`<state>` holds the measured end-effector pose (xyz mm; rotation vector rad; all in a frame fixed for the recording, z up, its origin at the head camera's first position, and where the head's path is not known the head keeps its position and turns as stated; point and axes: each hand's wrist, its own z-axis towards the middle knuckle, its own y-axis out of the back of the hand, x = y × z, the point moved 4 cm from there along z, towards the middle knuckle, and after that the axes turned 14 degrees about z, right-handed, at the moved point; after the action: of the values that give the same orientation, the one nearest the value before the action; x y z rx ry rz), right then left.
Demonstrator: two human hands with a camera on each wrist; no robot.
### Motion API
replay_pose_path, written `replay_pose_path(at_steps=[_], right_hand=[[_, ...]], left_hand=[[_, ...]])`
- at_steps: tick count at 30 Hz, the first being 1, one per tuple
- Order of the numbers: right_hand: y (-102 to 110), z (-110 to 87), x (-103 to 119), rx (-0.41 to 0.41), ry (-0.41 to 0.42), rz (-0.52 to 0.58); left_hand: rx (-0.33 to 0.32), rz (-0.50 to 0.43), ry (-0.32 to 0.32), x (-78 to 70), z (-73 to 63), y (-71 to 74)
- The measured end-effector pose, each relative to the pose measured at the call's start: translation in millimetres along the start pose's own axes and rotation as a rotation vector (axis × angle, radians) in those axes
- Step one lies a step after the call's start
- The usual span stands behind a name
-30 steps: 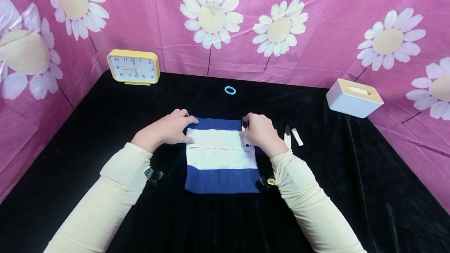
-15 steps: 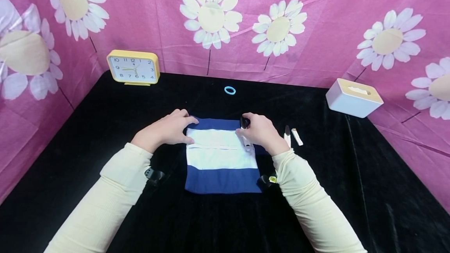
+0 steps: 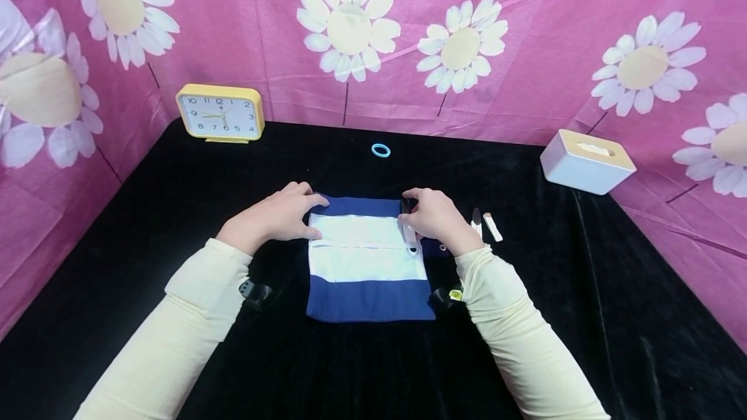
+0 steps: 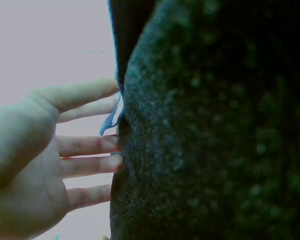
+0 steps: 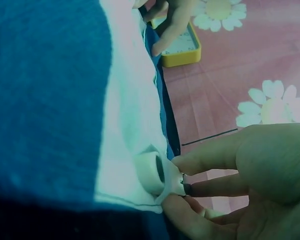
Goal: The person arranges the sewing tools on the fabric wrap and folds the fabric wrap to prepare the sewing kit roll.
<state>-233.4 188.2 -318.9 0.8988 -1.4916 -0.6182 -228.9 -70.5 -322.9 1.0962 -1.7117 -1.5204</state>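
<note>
a yellow clock (image 3: 220,114) and a white tissue box (image 3: 578,164) stand on black cloth (image 3: 373,368) before a pink daisy-printed backdrop (image 3: 397,99).

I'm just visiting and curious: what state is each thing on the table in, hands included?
Cloth: lying spread out
Left hand: fingers straight, at the cloth's left edge
Black-and-white tool: pinched, partly hidden
Right hand: pinching that tool
Clock: standing upright
Tissue box: tissue showing in its slot
Blue ring: lying flat
Little white tool: lying loose
Second tool: lying partly hidden
</note>
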Motion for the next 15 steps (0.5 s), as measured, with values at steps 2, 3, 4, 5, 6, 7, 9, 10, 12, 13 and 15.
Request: replay_pose_path(at_steps=[2,3,4,5,6,7,9,10,12,13,15], right_hand=[[0.9,-0.7,0.1,0.021,-0.008,0.019],[1.3,-1.1,0.2,0.028,-0.014,0.028],[1.6,-1.2,0.4,0.036,-0.015,0.034],[1.7,-1.5,0.6,0.042,-0.015,0.039],[2.2,-1.9,0.8,0.047,-0.016,0.044],[2.5,-2.2,1.0,0.051,-0.017,0.050],[2.8,-2.5,1.2,0.059,-0.016,0.052],[3.1,-2.7,1.4,0.063,-0.014,0.053],[3.9,-3.8,2.0,0.069,-0.017,0.054],[4.1,-4.1,2.1,0.073,-0.021,0.056],[4.7,-5.0,2.4,0.083,-0.031,0.061]], left_hand=[[-0.003,-0.002,0.001,0.0,-0.5,0.3],[-0.004,-0.002,0.002,0.0,-0.8,0.4],[-0.005,-0.003,0.001,0.0,-0.8,0.4],[-0.006,-0.003,0.001,0.1,-0.9,0.4],[-0.006,-0.003,0.001,0.1,-1.0,0.4],[-0.006,-0.003,0.001,0.2,-0.9,0.3],[-0.007,-0.003,0.000,0.0,-0.9,0.1],[-0.007,-0.003,0.000,0.1,-0.8,0.0],[-0.007,-0.003,0.002,0.1,-0.9,0.2],[-0.008,-0.003,0.003,0.1,-0.8,0.2],[-0.008,-0.003,0.003,0.3,-0.5,0.2]])
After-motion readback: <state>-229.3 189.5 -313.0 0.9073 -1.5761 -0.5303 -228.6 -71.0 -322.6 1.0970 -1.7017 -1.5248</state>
